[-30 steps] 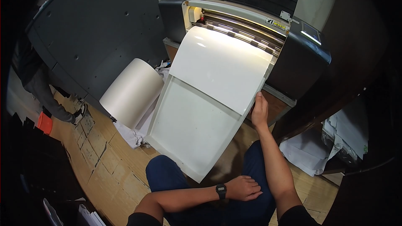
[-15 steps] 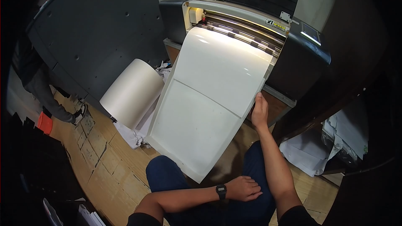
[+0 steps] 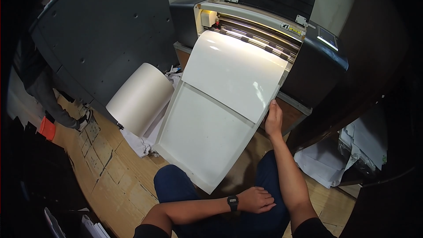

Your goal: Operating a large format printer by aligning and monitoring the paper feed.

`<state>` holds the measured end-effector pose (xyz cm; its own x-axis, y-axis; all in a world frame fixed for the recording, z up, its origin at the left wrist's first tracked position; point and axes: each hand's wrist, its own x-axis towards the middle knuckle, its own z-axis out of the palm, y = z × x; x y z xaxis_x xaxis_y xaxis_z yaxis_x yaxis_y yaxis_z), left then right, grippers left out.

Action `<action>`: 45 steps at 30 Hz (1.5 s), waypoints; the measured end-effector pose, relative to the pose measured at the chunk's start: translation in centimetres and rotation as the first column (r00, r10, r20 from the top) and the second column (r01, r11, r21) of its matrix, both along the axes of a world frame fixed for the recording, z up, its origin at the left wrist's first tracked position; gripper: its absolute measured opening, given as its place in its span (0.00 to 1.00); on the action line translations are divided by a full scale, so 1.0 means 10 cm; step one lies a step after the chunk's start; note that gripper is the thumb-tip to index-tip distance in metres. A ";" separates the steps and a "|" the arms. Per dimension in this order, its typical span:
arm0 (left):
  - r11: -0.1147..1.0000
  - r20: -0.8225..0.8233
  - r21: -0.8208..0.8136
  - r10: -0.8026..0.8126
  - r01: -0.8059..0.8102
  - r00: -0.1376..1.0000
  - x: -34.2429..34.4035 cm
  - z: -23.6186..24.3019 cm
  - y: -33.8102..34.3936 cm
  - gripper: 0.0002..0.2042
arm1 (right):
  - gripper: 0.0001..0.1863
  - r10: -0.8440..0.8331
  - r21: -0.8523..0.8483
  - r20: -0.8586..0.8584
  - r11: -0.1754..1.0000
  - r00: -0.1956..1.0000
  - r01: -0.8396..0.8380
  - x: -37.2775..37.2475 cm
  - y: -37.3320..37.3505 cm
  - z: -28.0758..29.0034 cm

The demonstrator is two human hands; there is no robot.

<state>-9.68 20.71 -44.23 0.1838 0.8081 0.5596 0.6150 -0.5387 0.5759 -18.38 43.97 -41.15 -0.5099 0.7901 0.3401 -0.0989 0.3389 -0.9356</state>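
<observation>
steadying the tray at its right edge — can't tell if the right hand is clamped — should help the white sheet drape flat from the machine, left hand loosely curled on the thigh.

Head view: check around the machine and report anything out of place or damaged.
Crumpled paper lies untidily by the roll, like discarded waste. Farther left, the floor has dark, jagged lines resembling cracks, so it looks damaged. The sheet shows no visible tear.
</observation>
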 end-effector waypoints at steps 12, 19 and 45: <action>1.000 -0.005 -0.011 -0.006 0.006 1.000 -0.02 -0.01 0.00 0.12 | 0.23 0.028 -0.130 -0.022 0.991 0.999 -0.031 -0.02 -0.03 0.06; 1.000 0.003 0.005 -0.003 0.003 1.000 -0.01 -0.01 0.01 0.13 | 0.22 0.045 -0.199 -0.063 0.978 0.997 -0.057 0.00 -0.03 0.06; 1.000 0.021 0.008 -0.005 0.005 1.000 -0.01 -0.03 -0.01 0.14 | 0.24 0.035 -0.161 -0.015 0.986 0.999 -0.037 0.00 -0.07 0.10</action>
